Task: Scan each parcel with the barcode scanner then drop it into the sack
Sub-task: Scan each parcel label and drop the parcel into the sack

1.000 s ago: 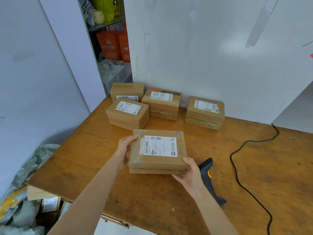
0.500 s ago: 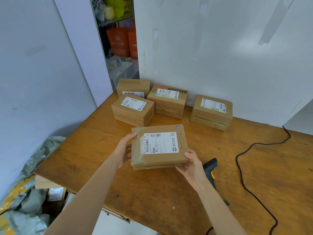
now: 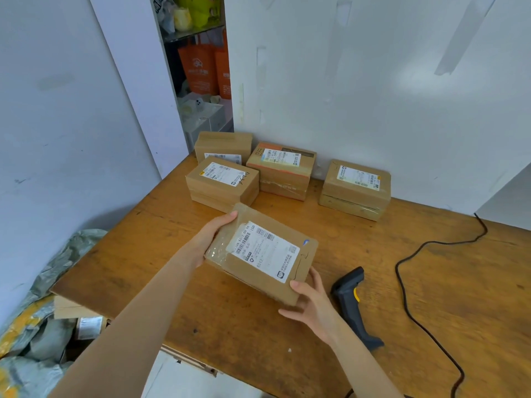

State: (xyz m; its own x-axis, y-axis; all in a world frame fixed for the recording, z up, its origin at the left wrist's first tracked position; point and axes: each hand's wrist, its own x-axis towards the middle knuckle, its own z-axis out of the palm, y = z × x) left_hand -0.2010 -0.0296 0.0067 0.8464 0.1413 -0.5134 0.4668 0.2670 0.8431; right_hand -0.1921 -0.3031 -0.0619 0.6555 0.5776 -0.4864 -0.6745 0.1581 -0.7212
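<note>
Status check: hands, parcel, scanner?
Both hands, left and right, grip parcel, label up. Scanner lies untouched on table. Nothing in the way.

Label (image 3: 263, 250) print on the held parcel (image 3: 260, 255) too small to read beyond a few chars. Left hand (image 3: 211, 235): fingers behind parcel's far edge, hidden. Right hand (image 3: 311, 307) covers the near corner. Scanner (image 3: 349, 300): handle partly behind right wrist; trigger side only, window not visible. Cable (image 3: 413, 317) runs off bottom edge. Rear-left box (image 3: 222, 143) half hidden by the box in front (image 3: 221, 183). Sack (image 3: 34, 334) cut by left and bottom edges; contents unclear.
</note>
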